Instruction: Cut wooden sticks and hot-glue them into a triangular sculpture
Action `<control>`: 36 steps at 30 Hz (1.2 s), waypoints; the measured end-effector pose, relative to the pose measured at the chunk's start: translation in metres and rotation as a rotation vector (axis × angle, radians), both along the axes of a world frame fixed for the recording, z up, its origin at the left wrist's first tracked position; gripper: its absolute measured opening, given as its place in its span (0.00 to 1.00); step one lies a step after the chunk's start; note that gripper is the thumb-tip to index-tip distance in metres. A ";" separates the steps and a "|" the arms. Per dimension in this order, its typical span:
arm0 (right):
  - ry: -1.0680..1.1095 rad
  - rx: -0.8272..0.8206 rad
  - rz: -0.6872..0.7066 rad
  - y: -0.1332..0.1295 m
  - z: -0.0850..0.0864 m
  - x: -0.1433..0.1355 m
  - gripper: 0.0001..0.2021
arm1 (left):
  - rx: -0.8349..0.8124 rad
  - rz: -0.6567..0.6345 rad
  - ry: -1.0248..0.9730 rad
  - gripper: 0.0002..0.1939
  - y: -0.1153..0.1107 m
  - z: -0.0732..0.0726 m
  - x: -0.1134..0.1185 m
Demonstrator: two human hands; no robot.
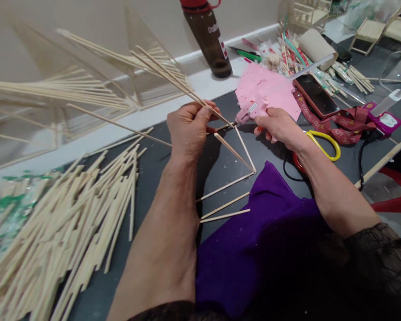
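My left hand (190,127) is closed around thin wooden sticks (173,80) that slant up to the left, joined to a stick frame (244,149). Closed on the handle of a pink glue gun (254,109), my right hand (276,125) is just right of the sticks. The gun's nozzle is at or very near the stick joint; whether it touches is too small to tell. Below the hands, loose sticks (225,216) lie near a purple cloth (234,263). Part of the frame is hidden behind my left hand and forearm.
A large pile of sticks (87,214) covers the left. Behind stand a dark bottle (209,42) and stick structures (103,89). A pink sheet (267,87), phone (316,94), red ribbon (345,125), yellow-handled scissors (332,145) and cables are at the right.
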State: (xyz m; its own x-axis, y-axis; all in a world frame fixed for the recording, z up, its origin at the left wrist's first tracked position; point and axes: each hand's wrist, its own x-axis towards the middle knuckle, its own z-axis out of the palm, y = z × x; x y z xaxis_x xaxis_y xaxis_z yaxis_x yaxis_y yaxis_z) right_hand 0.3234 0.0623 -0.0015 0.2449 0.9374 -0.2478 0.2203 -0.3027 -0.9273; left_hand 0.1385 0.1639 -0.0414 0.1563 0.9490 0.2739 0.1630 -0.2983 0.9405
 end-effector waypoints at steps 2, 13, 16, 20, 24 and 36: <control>0.015 0.014 0.001 -0.001 0.001 0.001 0.04 | 0.009 -0.006 -0.004 0.08 -0.001 0.001 0.000; 0.017 0.035 0.004 -0.001 0.000 -0.001 0.05 | -0.006 0.003 0.001 0.09 -0.003 0.004 0.001; 0.024 0.046 -0.018 0.000 0.000 -0.001 0.06 | 0.006 0.006 0.008 0.10 -0.003 0.003 0.001; 0.035 0.083 -0.041 0.001 -0.002 0.001 0.07 | 0.003 0.006 0.012 0.11 -0.003 0.002 0.001; 0.043 0.110 -0.037 0.002 -0.006 0.002 0.08 | 0.005 0.006 0.015 0.10 -0.002 0.002 0.001; -0.008 0.130 -0.049 0.006 -0.010 -0.001 0.10 | -0.023 0.015 0.037 0.08 -0.004 0.004 0.002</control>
